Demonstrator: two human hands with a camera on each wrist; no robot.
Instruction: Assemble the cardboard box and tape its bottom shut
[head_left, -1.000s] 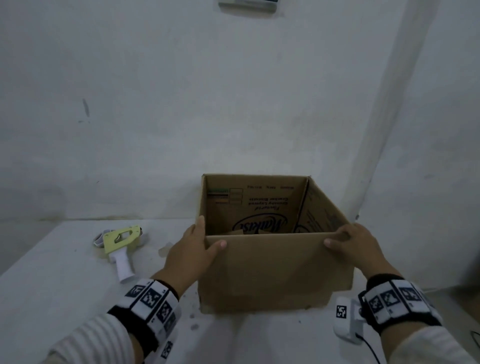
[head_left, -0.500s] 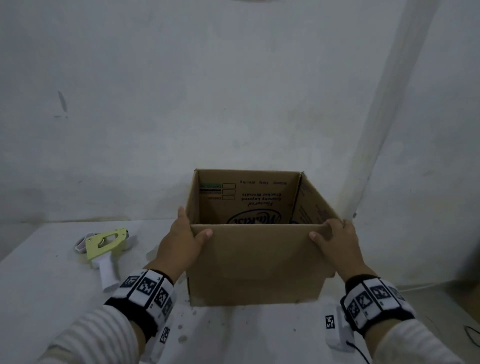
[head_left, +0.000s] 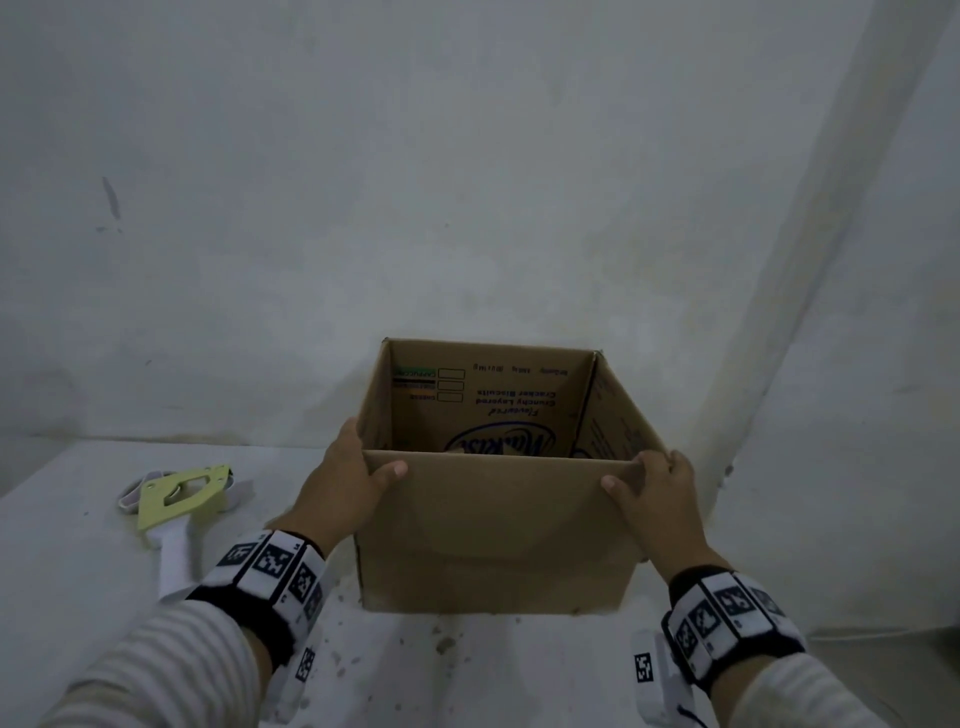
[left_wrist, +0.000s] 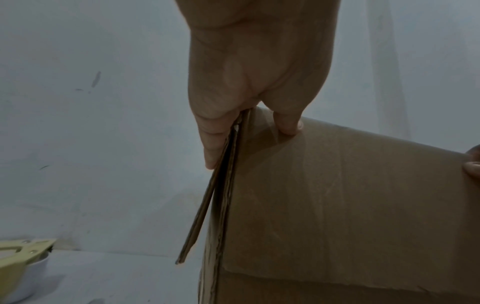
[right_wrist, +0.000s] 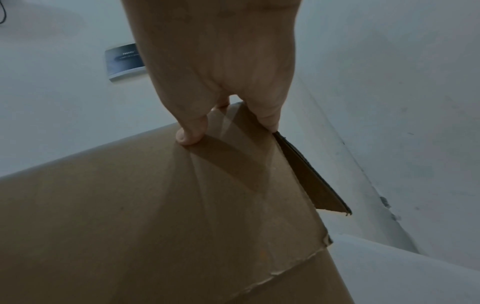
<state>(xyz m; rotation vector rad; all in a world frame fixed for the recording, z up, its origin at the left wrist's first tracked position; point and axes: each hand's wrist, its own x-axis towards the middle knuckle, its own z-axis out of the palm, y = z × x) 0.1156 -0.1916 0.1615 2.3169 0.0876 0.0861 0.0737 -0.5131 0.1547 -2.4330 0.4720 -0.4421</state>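
Here, a cardboard box (head_left: 493, 525) standing open-topped on the white desk (head_left: 67, 545), close to the wall (head_left: 467, 182), printed lettering upside down on its inner far panel. Left hand (head_left: 340, 491) clamped over the near left top corner, thumb on the front panel, fingers down the outer left side; in the left wrist view, fingers (left_wrist: 211, 144) flat against a flap folded down along that side, thumb on the front face. Right hand (head_left: 657, 499) clamped likewise over the near right top corner, thumb on the front panel, fingers curled over the rim; in the right wrist view, one finger (right_wrist: 269, 115) pinning a side flap against the box. Bottom of the box hidden, so taped or not cannot be told. Off to the left on the desk, well apart from the box, a tape dispenser (head_left: 174, 506) with a yellow-green body and white handle, lying untouched. Marker-patterned bands (head_left: 270, 564) on both wrists, striped sleeves (head_left: 156, 670) behind them.
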